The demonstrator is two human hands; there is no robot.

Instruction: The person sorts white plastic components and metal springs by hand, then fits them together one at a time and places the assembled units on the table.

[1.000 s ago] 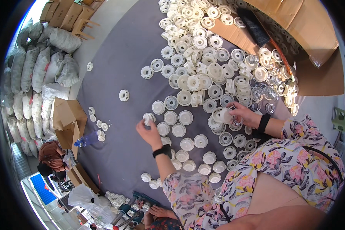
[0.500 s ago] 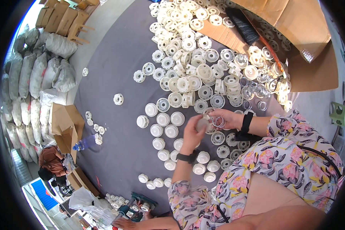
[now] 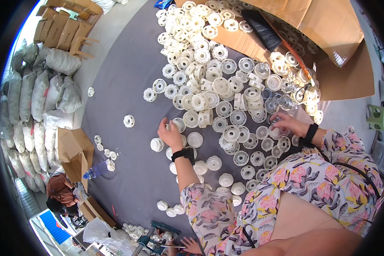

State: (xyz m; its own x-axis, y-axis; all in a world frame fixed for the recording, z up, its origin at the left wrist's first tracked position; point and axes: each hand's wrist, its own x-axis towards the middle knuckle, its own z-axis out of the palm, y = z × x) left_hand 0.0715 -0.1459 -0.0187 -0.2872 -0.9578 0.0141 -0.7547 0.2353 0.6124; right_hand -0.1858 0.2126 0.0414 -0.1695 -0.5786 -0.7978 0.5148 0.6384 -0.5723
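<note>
My left hand (image 3: 170, 135) reaches over the white domed caps (image 3: 195, 139) on the grey round table, its fingers curled around one of them, which the hand mostly hides. To the right, my right hand (image 3: 287, 124) is bent over thin metal coil springs (image 3: 272, 105), with wire coils showing under its fingers. Between my hands lie several white slotted rings (image 3: 231, 133), some overlapping. My two hands are well apart.
A heap of white rings (image 3: 200, 55) covers the far table beside a cardboard box (image 3: 345, 81) and a black-bristled brush (image 3: 264, 32). A plastic bottle (image 3: 96, 170) lies left. Near the front edge, a co-worker's hand (image 3: 192, 245) is beside a green tool (image 3: 160, 230).
My hands were together holding a cap and springs; they have parted. The left moved left to the caps, the right moved right to the springs. The co-worker's hand shifted right.
</note>
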